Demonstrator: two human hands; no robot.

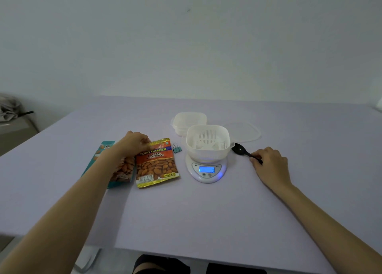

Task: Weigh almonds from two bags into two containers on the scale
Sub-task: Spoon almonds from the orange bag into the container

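- Near edge, lower frame: the lilac tabletop (186, 211), with both forearms reaching forward over it.
- Left of centre: two almond bags lie flat side by side. The teal bag (122, 170) is partly hidden under the left wrist, and the orange bag (157, 164) is just to its right.
- The left grip (134, 142) is curled onto the orange bag's top left corner and seems to pinch it.
- Centre: the scale (206, 170) has a lit blue display. It carries the slotted white container (207, 142), which holds no almonds.
- Right of centre: the right grip (268, 164) pinches the handle of the black spoon (239, 149), whose bowl lies just beside the scale.
- Between bag and scale: small teal binder clips (177, 148).
- Further back: the second container (189, 120) and a clear lid (244, 131).
- Risks, as I judge them:
  - Opening the bag with a jerk could scatter almonds across the tabletop.
  - The container overhangs the scale's small platform, so a nudge from spoon or bag could tip it or upset the reading.
  - Lifting the orange bag might drag the teal one along.
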